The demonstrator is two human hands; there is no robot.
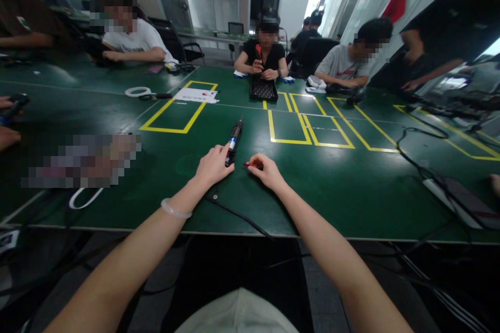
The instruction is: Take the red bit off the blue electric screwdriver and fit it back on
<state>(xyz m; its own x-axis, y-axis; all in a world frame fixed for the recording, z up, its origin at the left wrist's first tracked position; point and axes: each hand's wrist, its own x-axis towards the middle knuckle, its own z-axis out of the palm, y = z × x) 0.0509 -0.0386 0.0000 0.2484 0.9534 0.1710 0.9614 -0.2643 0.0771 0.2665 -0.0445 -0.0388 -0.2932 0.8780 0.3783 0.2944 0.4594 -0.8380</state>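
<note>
My left hand (214, 165) is closed around the rear end of a black and blue pen-shaped power tool (234, 141) that lies on the green table (336, 182), its tip pointing away from me. A black cable (238, 216) runs from the tool back over the table's front edge. My right hand (265, 169) pinches a small red object (248, 165) against the table, just right of the tool. A pale bangle (175, 210) sits on my left wrist.
Yellow tape rectangles (308, 127) mark the table. A black tray (263, 90) stands before a seated person holding a red tool. White paper (196, 95) and a white tape ring (137, 91) lie far left. Cables and a power strip (449, 192) lie right. Other people sit around.
</note>
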